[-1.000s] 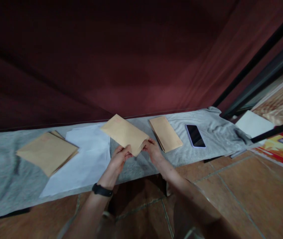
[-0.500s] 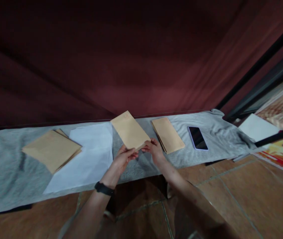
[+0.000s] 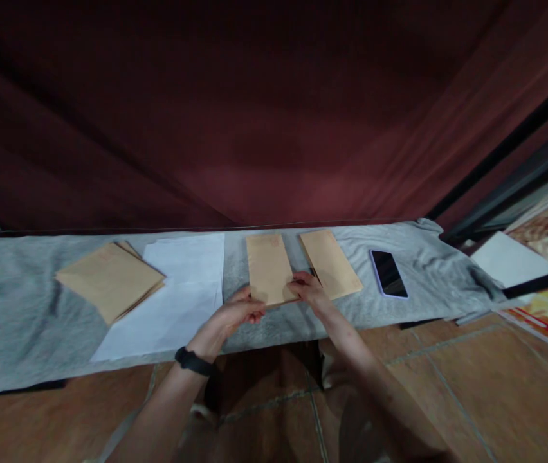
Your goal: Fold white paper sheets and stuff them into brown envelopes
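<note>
A brown paper envelope lies between my two hands, its near edge toward me and faint reddish print at its far end. My left hand pinches its near left corner, thumb on top. At the near right edge, my right hand grips it with curled fingers. Just to the right is a small stack of similar brown envelopes, partly behind my right hand. Another pile of brown envelopes rests at the left, overlapping white paper sheets.
A grey cloth covers the long narrow surface. Toward its right end lies a phone with a pale purple edge. A dark red curtain hangs behind. Black bars and a white board stand at the right, above a tiled floor.
The envelope between my hands has turned from slanting to nearly straight and come down toward the cloth. My right hand has shifted slightly right and lower. The view has moved a little.
</note>
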Tool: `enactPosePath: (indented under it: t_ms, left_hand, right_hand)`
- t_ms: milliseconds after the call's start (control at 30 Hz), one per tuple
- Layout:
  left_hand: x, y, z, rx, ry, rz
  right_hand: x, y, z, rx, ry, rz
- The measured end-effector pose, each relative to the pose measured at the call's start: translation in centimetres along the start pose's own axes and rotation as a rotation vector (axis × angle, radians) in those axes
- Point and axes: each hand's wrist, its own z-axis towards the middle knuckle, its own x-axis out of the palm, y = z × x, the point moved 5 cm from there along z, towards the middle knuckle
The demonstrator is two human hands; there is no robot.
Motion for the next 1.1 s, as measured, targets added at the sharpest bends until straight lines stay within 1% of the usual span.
enactPosePath:
  t_ms: [33, 100, 167, 200, 233, 300, 367, 400, 433, 500, 567, 600, 633, 667, 700, 800, 900, 967, 1033, 1100]
  left_hand:
    - [-0.1, 0.1, -0.1, -0.012, 0.006, 0.014]
    - [-0.3, 0.3, -0.3, -0.039, -0.007, 0.045]
    - [-0.3, 0.5, -0.6, -0.058, -0.017, 0.084]
    - [-0.2, 0.6, -0.7, -0.063, -0.011, 0.099]
    - [0.0, 0.7, -0.8, -0.064, 0.000, 0.109]
    - [0.2, 0.9, -1.0, -0.066, 0.022, 0.125]
    - [-0.1, 1.1, -1.0, -0.070, 0.012, 0.148]
    - [-0.5, 1.2, -0.8, -0.070, -0.007, 0.169]
    - [-1.0, 1.2, -0.7, -0.065, -0.044, 0.202]
    - [-2.3, 0.7, -0.4, -0.013, -0.183, 0.317]
    - [-3.5, -0.6, -0.5, 0.113, -0.375, 0.487]
    - [-3.7, -1.4, -0.7, 0.194, -0.451, 0.572]
    - [-3.5, -2.1, -0.9, 0.274, -0.493, 0.639]
    - [-3.0, -2.7, -1.1, 0.350, -0.497, 0.677]
    - [-2.3, -3.2, -1.2, 0.418, -0.472, 0.683]
    - [0.4, -3.8, -1.4, 0.585, -0.321, 0.591]
    - [2.6, -3.4, -0.9, 0.681, -0.191, 0.579]
    - [3.0, -2.9, -0.3, 0.705, -0.186, 0.615]
    - [2.8, -2.7, 0.6, 0.715, -0.236, 0.660]
    - [2.6, -3.2, 1.9, 0.727, -0.269, 0.732]
  right_hand:
    - [-0.1, -0.2, 0.1, -0.009, 0.008, -0.088]
    - [-0.5, -0.4, 0.3, -0.051, -0.050, -0.321]
    - [-0.7, 0.2, 0.4, -0.175, -0.146, -0.571]
    - [-0.4, 0.6, 0.3, -0.263, -0.164, -0.671]
    - [0.1, 0.9, 0.1, -0.355, -0.150, -0.746]
    - [1.7, 1.1, -0.4, -0.502, -0.048, -0.853]
    - [3.3, 0.6, -1.0, -0.577, 0.062, -0.946]
    - [4.0, 0.2, -1.3, -0.587, 0.099, -0.998]
    - [4.5, -0.3, -1.6, -0.582, 0.120, -1.047]
    - [5.0, -1.2, -1.9, -0.556, 0.132, -1.120]
    - [5.2, -1.7, -2.0, -0.540, 0.131, -1.161]
    - [5.3, -1.9, -2.0, -0.538, 0.132, -1.173]
    - [5.3, -1.9, -2.0, -0.537, 0.132, -1.181]
    - [5.3, -2.0, -2.0, -0.538, 0.132, -1.184]
    - [5.3, -2.0, -1.9, -0.538, 0.131, -1.184]
    - [5.4, -1.8, -1.9, -0.531, 0.131, -1.178]
    - [5.6, -1.7, -1.8, -0.506, 0.159, -1.194]
    - [5.7, -1.7, -1.7, -0.486, 0.177, -1.207]
    - [5.7, -1.6, -1.6, -0.481, 0.187, -1.207]
    - [5.8, -1.5, -1.5, -0.483, 0.188, -1.201]
